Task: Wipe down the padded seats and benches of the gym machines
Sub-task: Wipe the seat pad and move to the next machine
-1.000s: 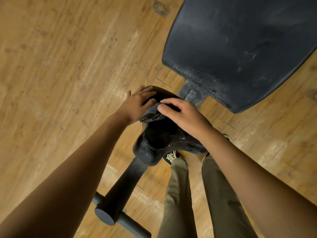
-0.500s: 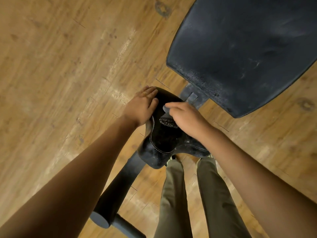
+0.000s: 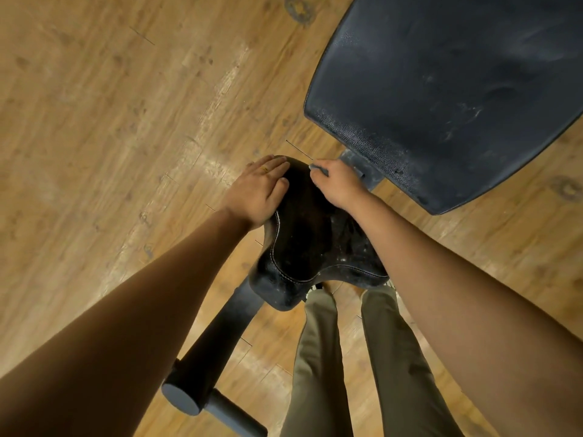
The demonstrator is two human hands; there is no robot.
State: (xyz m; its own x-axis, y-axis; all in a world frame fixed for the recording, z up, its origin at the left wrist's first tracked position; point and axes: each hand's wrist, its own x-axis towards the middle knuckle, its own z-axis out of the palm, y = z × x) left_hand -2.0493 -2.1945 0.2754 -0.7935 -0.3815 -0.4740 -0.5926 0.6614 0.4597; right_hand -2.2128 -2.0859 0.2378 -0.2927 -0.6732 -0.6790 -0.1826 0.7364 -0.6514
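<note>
My left hand (image 3: 258, 192) has slid off the cloth and now lies flat, fingers straight, on the far left flank of the seat (image 3: 303, 244), steadying it. The seat is right in front of me, just past my knees. A second ago the cloth sat bunched in the middle of it. Since then my right hand (image 3: 340, 184) has carried it to the far tip, and my fingers are curled over it so only a grey corner of cloth (image 3: 315, 167) shows. The middle looks dark and clean, so I judge that stroke done. Pale dust (image 3: 358, 247) still speckles the near right side and the near rim, and those need passes. Far right, the big pad (image 3: 441, 89) is scuffed white and looks unwiped.
</note>
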